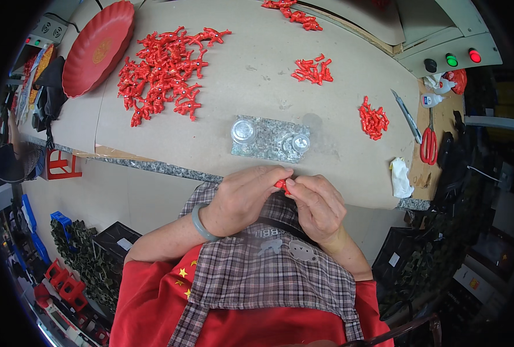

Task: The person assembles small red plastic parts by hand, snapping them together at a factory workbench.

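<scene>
Close to my body, just off the table's front edge, my left hand and my right hand meet. Between their fingertips they pinch a small red plastic piece, mostly covered by the fingers. Beyond the hands lies a speckled stone slab carrying two small clear round dishes, one at the left and a smaller one at the right. Farther left spreads a big pile of red animal-like figures. Smaller heaps of red parts lie at the back right and the right.
A red scalloped tray stands at the far left of the table. At the right are red-handled scissors, a craft knife, a crumpled white cloth and a small white bottle. A machine with lit buttons borders the back right.
</scene>
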A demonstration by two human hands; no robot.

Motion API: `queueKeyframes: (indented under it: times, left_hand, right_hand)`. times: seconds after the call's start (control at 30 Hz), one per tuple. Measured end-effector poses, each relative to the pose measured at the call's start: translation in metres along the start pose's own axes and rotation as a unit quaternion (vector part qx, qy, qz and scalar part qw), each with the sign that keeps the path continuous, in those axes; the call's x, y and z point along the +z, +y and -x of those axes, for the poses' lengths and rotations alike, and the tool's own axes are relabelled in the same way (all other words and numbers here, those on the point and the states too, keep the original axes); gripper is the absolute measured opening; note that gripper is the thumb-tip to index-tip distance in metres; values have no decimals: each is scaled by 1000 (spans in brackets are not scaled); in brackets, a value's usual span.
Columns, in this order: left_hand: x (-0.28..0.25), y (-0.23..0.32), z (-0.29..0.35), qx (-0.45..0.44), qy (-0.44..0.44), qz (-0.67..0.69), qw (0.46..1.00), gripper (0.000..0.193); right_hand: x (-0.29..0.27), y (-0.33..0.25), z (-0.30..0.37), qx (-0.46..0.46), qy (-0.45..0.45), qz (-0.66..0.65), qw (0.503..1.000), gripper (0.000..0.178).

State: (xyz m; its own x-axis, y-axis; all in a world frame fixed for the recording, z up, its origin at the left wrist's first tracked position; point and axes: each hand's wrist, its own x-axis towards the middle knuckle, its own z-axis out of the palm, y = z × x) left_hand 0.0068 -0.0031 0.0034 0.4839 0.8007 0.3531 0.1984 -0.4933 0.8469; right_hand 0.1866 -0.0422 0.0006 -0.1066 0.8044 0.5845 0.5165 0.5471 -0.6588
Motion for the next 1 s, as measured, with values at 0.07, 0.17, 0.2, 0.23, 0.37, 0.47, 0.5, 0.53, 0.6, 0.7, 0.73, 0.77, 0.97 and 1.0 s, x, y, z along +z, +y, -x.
queueKeyframes:
  times: [0.07,0.17,0.2,0.23,0.37,0.47,0.5,0.53,0.6,0.7,0.73,0.77,0.97,1.0]
  left_hand:
    - [1,-1,1,-4,-5,1,1000,32]
    - [2,-1,2,-3,-2,3,1000,32]
    - [2,-1,2,-2,-3,2,1000,31]
    - [2,-1,2,-2,-4,1,1000,31]
    - [2,0,1,4,-2,-3,1000,31]
    - [2,1,0,2,-5,-2,1000,30]
    - [2,0,0,5,-3,-2,1000,30]
    - [2,0,1,7,0,-2,1000,30]
    - [2,0,1,7,-1,-2,1000,30]
    - [2,0,1,5,-2,-1,1000,30]
    - [2,0,1,5,-1,0,1000,30]
    - [2,0,1,5,-2,0,1000,30]
    - [2,0,0,3,0,2,1000,30]
    - [2,1,0,2,0,3,1000,29]
  right_hand:
    - [0,2,3,-2,-1,1,1000,26]
    - [0,3,4,-6,-2,1,1000,26]
    - [0,3,3,-9,-2,1,1000,25]
    - [0,3,3,-9,-1,2,1000,25]
    - [0,4,4,-8,0,0,1000,25]
    - [0,4,4,-10,2,-2,1000,25]
    - [0,5,4,-11,2,-6,1000,25]
    - [0,5,4,-11,2,-6,1000,25]
    - [0,4,4,-11,2,-7,1000,25]
    - [-1,4,3,-11,-1,-10,1000,25]
    - [-1,4,3,-10,-1,-9,1000,25]
    - [-2,4,2,-11,-2,-12,1000,25]
    - [-3,2,-2,-19,-6,-8,1000,21]
    - [-3,2,-2,-20,-6,-7,1000,21]
